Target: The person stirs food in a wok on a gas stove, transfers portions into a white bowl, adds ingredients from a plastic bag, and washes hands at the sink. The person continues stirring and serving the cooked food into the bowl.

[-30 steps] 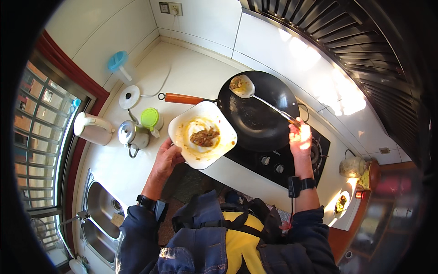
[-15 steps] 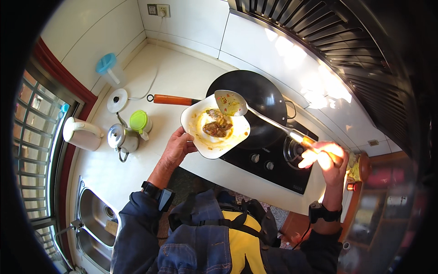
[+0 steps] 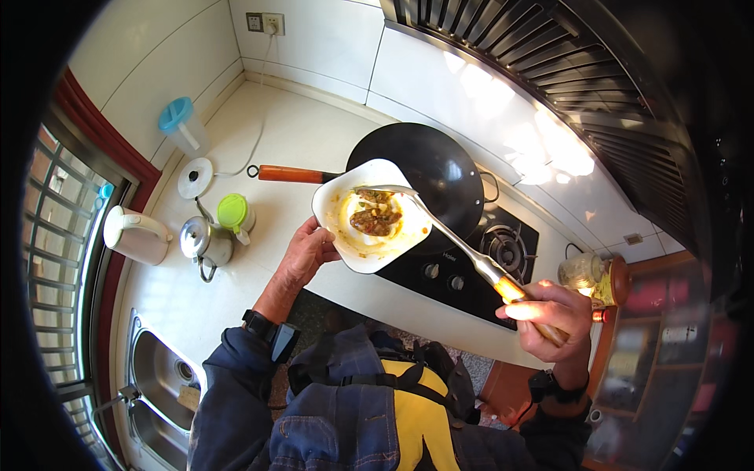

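My left hand (image 3: 306, 255) grips the near left edge of a squarish white bowl (image 3: 404, 243), its thumb on the rim. Chunks of brown, saucy food (image 3: 375, 221) lie in the bowl, and sauce smears its inside. In my right hand (image 3: 554, 318) is the wooden handle of a metal spatula (image 3: 459, 242); its head, seen nearly edge-on, is at the far side of the bowl, just over the food. Behind and partly under the bowl, a black wok (image 3: 440, 169) sits on the stove, its wooden handle pointing left.
A black gas stove (image 3: 463, 271) has a bare burner (image 3: 506, 250) right of the wok. Left on the counter stand a steel kettle (image 3: 206, 239), a green-lidded container (image 3: 234, 212), a white electric kettle (image 3: 137, 235) and a blue-lidded jug (image 3: 182, 125). A sink (image 3: 157, 369) is lower left, a range hood (image 3: 542, 63) upper right.
My right hand has come down and nearer, tipping the spatula head from face-up to edge-on at the bowl. More food now shows in the bowl. My left hand holds the bowl nearly still.
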The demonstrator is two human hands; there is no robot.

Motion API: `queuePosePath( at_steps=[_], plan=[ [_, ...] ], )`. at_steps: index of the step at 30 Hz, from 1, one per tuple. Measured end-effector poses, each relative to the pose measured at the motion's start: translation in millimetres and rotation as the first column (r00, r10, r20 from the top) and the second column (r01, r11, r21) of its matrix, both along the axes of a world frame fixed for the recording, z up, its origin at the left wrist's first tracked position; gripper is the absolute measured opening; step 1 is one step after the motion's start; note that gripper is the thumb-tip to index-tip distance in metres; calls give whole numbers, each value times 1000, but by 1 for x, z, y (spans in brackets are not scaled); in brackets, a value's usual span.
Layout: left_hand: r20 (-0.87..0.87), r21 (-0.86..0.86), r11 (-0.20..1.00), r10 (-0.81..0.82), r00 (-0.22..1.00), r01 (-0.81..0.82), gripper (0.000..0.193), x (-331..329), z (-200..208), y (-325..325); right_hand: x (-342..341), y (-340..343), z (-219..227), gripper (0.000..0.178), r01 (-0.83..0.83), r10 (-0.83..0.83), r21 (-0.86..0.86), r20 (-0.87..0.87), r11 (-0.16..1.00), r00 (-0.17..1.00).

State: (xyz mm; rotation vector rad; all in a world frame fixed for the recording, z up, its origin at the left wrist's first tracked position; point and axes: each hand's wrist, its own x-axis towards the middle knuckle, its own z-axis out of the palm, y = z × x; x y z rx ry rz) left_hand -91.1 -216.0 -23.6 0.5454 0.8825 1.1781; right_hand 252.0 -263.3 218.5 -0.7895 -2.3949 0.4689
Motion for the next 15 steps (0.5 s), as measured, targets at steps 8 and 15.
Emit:
queuePosePath(
  at_steps=[8,15],
  plan=[
    [-22,-34,999,28,999,-29,44,0,1,-4,1,-5,-13,30,31,-35,-50,-81,998,996],
    [-27,-25,999,21,999,-22,46,-7,-3,-14,6,0,-20,32,12,-20,-82,-105,997,994]
  ],
)
